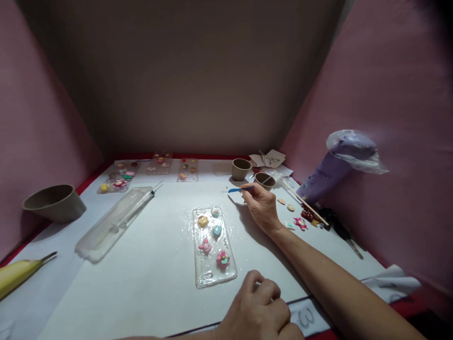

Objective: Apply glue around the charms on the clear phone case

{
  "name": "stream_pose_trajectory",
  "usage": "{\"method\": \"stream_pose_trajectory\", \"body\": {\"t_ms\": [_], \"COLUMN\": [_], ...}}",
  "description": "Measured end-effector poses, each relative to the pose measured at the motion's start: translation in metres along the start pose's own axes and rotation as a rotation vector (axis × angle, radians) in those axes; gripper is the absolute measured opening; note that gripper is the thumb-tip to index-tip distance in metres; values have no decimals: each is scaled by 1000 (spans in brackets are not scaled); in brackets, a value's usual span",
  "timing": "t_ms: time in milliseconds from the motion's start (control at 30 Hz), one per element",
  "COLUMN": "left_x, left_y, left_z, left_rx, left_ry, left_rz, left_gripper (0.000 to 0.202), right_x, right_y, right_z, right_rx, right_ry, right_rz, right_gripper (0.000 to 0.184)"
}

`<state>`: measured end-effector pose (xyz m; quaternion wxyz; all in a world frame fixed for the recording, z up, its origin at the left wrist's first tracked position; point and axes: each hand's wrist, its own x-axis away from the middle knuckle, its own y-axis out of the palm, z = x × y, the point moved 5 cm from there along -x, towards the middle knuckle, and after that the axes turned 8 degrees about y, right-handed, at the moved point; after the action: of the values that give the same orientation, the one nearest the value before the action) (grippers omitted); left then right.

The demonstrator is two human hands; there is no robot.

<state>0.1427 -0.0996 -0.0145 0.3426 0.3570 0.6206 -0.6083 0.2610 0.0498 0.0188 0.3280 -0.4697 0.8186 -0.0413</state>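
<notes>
In the head view, my right hand (262, 205) pinches a slim blue tool (236, 190) near its end, above the white sheet. The tool's narrow tip points left, beyond the far end of a clear phone case (212, 245). That case lies flat, with small charms stuck on it: a pink bunny face (205, 246), a pink flower-like piece (222, 259), a blue piece (217, 230) and others. Shiny specks surround it on the sheet. My left hand (262, 307) rests at the front edge, fingers curled inward, close to the case's lower right corner; its palm is hidden.
Another clear case (113, 226) lies left with a syringe (139, 204) across it. Decorated cases (187, 170) line the back. Cups (241, 170) stand behind my right hand; a bowl (53, 203) and banana (21, 276) sit left. Right are loose charms (300, 223) and a purple bag (322, 177).
</notes>
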Motion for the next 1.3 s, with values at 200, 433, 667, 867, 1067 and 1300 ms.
{"method": "stream_pose_trajectory", "body": {"t_ms": [200,433,667,867,1067,1300], "left_x": [3,3,3,2,4,4], "left_y": [4,0,1,0,2,3], "left_z": [0,-1,-1,-1,-2,0], "left_rx": [-1,27,29,40,52,37], "left_ry": [3,-20,-14,-20,-42,-15], "left_rz": [-61,-18,-29,-12,-24,-80], "left_gripper": [25,23,22,25,24,23], "right_x": [1,0,0,0,0,0], "right_y": [0,-1,0,0,1,2], "right_z": [0,-1,1,1,3,5], "right_rx": [-10,-22,-13,-7,-11,21], "right_ry": [6,0,20,26,27,49], "right_rz": [-3,7,13,18,6,-19], "right_gripper": [15,15,14,15,16,15]}}
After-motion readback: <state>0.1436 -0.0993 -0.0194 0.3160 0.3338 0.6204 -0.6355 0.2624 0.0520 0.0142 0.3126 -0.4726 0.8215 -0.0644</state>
